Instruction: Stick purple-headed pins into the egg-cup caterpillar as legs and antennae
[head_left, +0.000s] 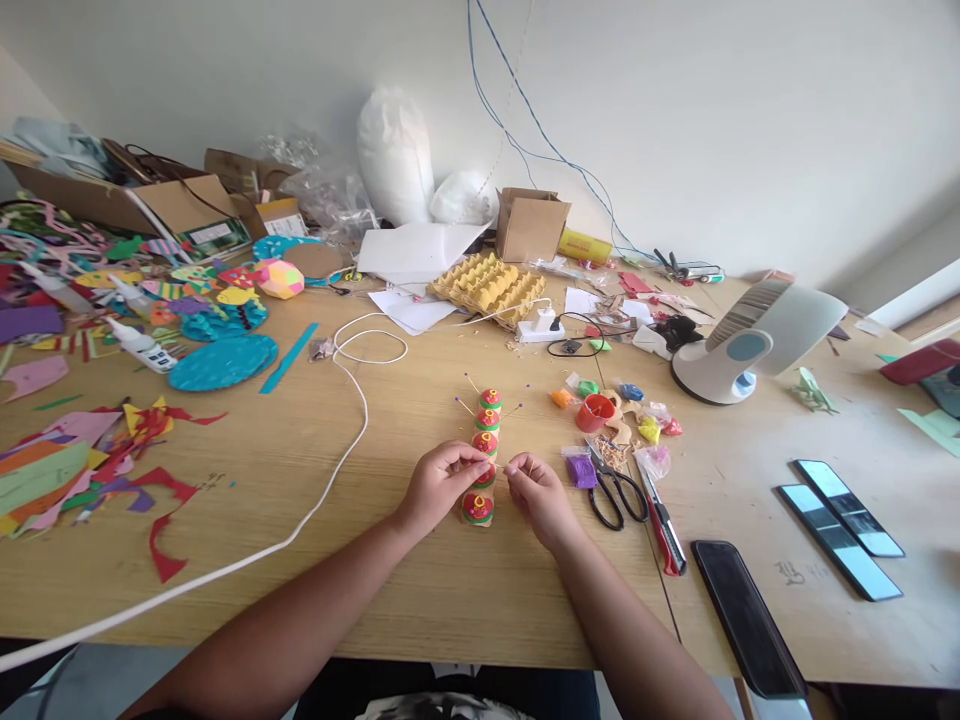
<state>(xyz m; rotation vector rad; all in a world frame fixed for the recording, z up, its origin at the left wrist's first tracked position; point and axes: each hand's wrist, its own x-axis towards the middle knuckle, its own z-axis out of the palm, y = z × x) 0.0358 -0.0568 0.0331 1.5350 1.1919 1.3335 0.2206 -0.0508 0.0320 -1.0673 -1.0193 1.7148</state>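
A craft caterpillar [484, 440] made of a row of egg-carton cups with red, green and yellow discs lies on the wooden table [420, 590], with thin pins sticking out of its far end. My left hand [439, 485] is closed on one of the middle cups. My right hand [534, 492] pinches a thin pin or stick at that same cup's right side. Both hands touch the caterpillar near its front half.
Black-handled scissors [615, 490], a red utility knife [664, 525] and small bead bags [651, 430] lie just right. A phone [746, 615], two dark strips [840, 525] and a fan [750, 345] sit farther right. A white cable [330, 480], paper scraps [75, 470] and an egg carton [491, 288] lie left and behind.
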